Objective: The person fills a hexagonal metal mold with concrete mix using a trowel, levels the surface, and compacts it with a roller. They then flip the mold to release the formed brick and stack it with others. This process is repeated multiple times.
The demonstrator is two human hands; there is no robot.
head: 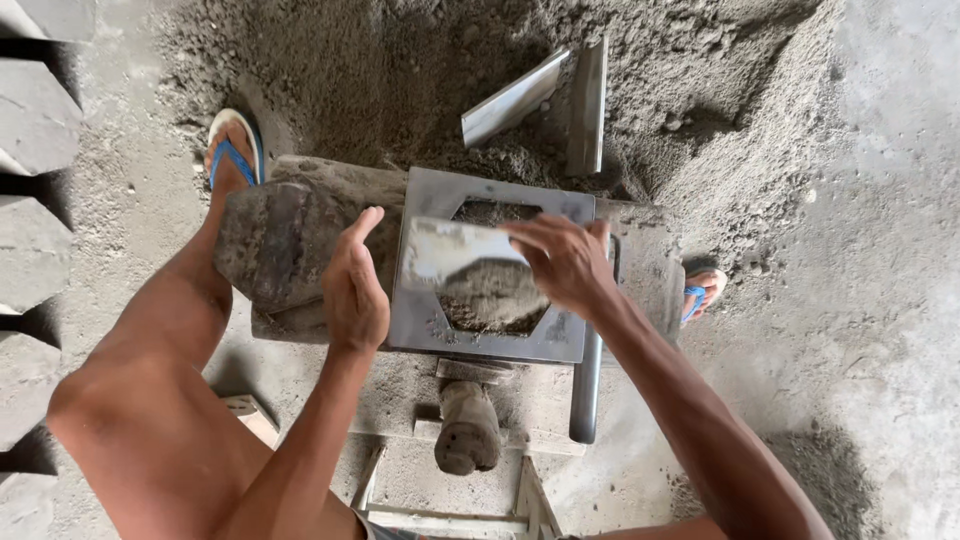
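A grey steel mould [420,330] with a six-sided opening sits on a low bench, filled with damp grey cement mix [495,300]. My right hand [565,262] grips a flat metal scraper [440,250] that lies across the opening. My left hand [352,285] rests flat at the mould's left edge, fingers together, beside a rounded grey block [275,245] on the bench.
A big heap of grey sand mix [420,70] lies beyond the bench with a metal scoop [545,100] stuck in it. My feet in blue sandals [235,150] straddle the bench. Finished grey blocks [30,200] line the left edge. A steel lever [586,385] runs along the mould's right.
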